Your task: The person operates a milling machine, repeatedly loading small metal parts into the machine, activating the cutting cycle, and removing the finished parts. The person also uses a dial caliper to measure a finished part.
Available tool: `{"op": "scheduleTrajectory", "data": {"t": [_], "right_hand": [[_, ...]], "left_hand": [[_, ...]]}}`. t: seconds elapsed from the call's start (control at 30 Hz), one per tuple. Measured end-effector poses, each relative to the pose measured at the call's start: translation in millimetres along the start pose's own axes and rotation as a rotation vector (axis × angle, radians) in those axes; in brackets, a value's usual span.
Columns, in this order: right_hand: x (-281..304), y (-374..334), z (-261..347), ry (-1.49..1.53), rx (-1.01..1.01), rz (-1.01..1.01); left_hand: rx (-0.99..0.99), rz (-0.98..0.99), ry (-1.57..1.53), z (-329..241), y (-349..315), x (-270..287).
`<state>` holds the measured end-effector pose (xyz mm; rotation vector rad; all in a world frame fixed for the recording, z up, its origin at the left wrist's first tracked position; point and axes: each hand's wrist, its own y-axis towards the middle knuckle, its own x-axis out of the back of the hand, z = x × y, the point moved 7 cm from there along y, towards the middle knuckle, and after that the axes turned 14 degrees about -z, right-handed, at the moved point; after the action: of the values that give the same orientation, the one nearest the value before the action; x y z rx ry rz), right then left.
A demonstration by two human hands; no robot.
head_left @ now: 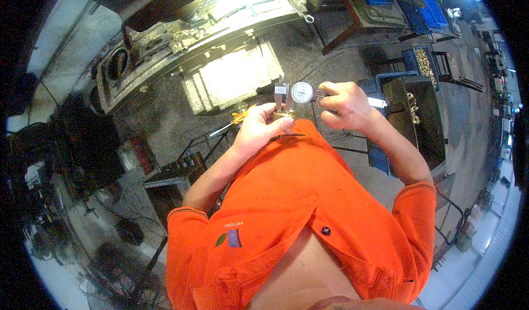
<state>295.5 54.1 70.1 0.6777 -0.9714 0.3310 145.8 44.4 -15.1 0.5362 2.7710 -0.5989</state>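
Observation:
My right hand (346, 105) is closed around the beam of a dial caliper (302, 92) with a round white dial. My left hand (261, 126) pinches a small brass-coloured part (286, 113) between thumb and fingers. The caliper's jaws point down at the brass part; whether they touch it on both sides is too small to tell. Just beyond my left wrist shows an orange-handled tool (241, 115) with a thin metal shaft, apart from my fingers as far as I can see.
Ahead stands a brightly lit machine bed (187, 45) strewn with metal chips, a wrench (309, 18) at its corner. To the right, a dark bin (410, 139) holds several brass pieces, and a blue crate (423, 68) holds more. A fan (118, 279) stands at lower left.

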Motion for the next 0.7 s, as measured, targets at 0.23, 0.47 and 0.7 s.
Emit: {"op": "scheduleTrajectory", "data": {"t": [0.23,0.47,0.7], "right_hand": [[-3,3,4,-0.008,-0.028,0.017],[-4,-3,7,-0.040,-0.078,0.027],[-5,-17,10,-0.063,-0.180,0.037]], "left_hand": [[0.028,0.032,-0.035,0,-2,4],[0.044,0.078,-0.040,7,1,6],[0.080,0.138,-0.050,10,4,1]]}}
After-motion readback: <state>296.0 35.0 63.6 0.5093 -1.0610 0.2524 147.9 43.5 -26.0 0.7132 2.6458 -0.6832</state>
